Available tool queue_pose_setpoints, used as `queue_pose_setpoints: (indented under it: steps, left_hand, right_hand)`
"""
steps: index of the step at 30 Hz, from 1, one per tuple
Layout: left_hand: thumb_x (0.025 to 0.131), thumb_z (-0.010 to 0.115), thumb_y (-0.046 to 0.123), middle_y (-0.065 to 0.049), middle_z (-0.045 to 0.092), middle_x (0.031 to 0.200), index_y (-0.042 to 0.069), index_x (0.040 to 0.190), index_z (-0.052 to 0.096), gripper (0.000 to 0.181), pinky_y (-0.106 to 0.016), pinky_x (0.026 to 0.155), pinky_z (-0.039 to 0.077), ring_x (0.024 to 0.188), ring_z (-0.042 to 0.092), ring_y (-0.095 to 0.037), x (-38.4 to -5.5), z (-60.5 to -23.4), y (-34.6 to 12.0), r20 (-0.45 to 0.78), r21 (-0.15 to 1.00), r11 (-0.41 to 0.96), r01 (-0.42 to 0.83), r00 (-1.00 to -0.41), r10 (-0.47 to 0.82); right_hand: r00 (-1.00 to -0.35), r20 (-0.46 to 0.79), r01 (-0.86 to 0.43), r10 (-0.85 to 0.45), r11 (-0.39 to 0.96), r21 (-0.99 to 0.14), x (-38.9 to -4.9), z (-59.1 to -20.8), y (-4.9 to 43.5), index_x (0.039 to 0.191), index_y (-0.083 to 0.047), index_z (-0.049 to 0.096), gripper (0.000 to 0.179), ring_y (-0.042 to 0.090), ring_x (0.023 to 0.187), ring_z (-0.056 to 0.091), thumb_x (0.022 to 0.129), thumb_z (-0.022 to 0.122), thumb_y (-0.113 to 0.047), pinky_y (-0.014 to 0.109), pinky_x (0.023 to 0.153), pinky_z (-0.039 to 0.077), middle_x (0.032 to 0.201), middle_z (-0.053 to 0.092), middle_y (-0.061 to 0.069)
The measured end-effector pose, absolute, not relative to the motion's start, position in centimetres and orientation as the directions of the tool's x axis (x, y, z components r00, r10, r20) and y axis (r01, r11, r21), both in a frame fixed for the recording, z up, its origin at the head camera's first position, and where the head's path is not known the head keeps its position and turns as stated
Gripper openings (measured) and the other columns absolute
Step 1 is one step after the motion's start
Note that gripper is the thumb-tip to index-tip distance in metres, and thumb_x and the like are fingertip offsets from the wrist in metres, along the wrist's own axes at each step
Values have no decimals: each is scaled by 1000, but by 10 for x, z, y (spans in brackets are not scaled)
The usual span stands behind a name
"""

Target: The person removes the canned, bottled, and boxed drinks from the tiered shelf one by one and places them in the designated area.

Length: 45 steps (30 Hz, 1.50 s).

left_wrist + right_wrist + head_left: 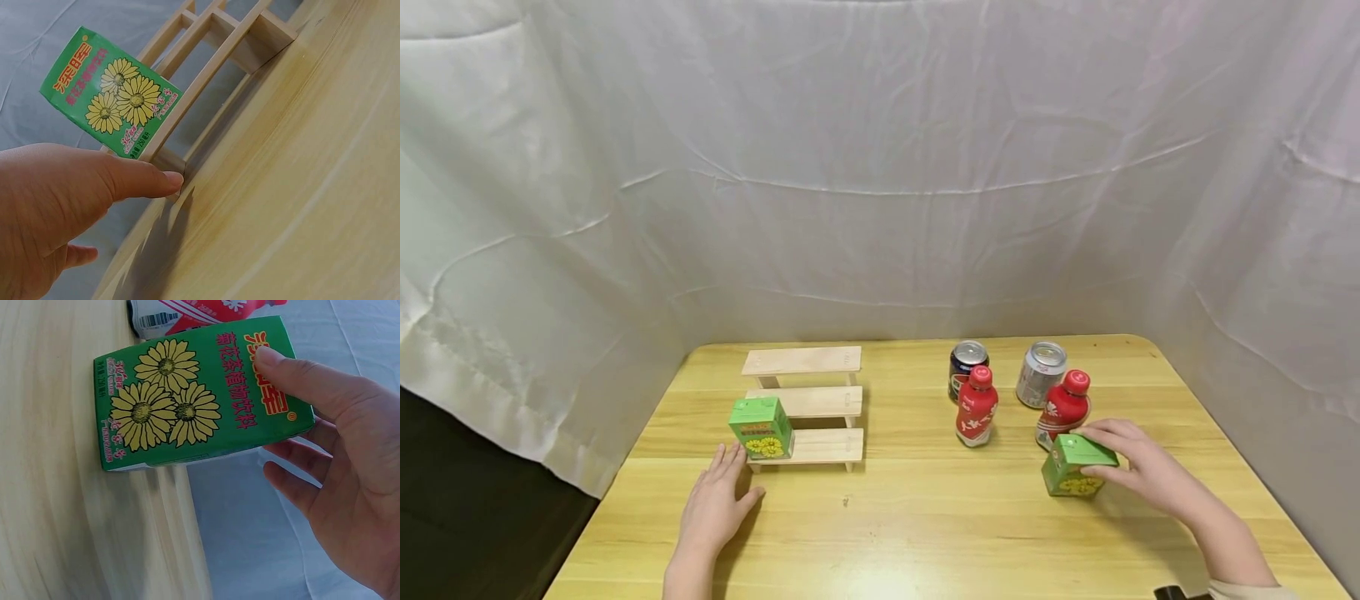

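Observation:
On the right side of the table my right hand (1138, 467) grips a green drink carton (1062, 477) by its top, thumb on the flowered front and fingers behind, as the right wrist view shows. A matching green carton (760, 429) stands upright at the left end of the lowest step of a small three-tier wooden shelf (829, 446). My left hand (711, 504) lies beside that end of the shelf, fingers extended and holding nothing. In the left wrist view its thumb (153, 181) is right at the shelf's end, just below the carton (115, 94).
Behind the gripped carton stands a red bottle (1064, 407), with a silver can (1039, 379) farther back. Another red bottle (977, 410) stands before a dark can (966, 360) near the middle. Pale curtains (910, 208) enclose the wooden table (925, 508) at back and sides.

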<state>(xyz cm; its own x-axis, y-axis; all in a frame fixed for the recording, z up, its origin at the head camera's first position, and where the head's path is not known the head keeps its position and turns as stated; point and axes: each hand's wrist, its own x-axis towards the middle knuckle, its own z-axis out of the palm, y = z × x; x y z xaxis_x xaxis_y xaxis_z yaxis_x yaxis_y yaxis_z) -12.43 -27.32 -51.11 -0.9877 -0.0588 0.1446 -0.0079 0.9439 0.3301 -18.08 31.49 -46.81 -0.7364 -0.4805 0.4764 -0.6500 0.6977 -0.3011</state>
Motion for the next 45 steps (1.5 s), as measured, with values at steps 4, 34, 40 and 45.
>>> queue_pose_setpoints:
  steps: [4, 34, 40, 45]
  left_hand:
    - [87, 71, 30, -21, 34, 155, -4, 146, 37, 76, -65, 115, 25, 145, 25, -44, -124, -512, -273, 136, 338, 941, -8, -989, -57]
    - [87, 70, 30, -22, 33, 155, -5, 145, 37, 76, -65, 115, 26, 145, 25, -45, -125, -515, -275, 139, 339, 941, -6, -989, -57]
    - [88, 70, 31, -22, 34, 154, -5, 145, 38, 75, -65, 114, 27, 144, 26, -45, -125, -516, -275, 153, 341, 940, 0, -987, -55]
    - [88, 69, 31, -22, 33, 155, -5, 145, 38, 74, -64, 115, 26, 145, 26, -45, -126, -515, -275, 148, 346, 938, -5, -987, -60]
  right_hand:
    - [-738, 471, -649, -483, 699, -300, -181, -467, 317, 115, -10, 70, 49, -5, 102, 48, 69, 86, -16, 6, 81, 41, 108, 65, -1]
    - [-620, 626, -741, -472, 614, -271, -179, -430, 278, 116, -24, 70, 60, -7, 116, 50, 62, 88, -4, -2, 102, 30, 117, 66, -1]
    - [-523, 664, -824, -535, 516, -234, -187, -423, 261, 114, -19, 72, 46, 3, 109, 55, 71, 86, -15, 2, 97, 38, 114, 67, 3]
    - [-413, 707, -891, -575, 415, -183, -196, -420, 243, 115, -15, 71, 33, 6, 103, 56, 88, 72, -33, 4, 84, 46, 112, 66, 2]
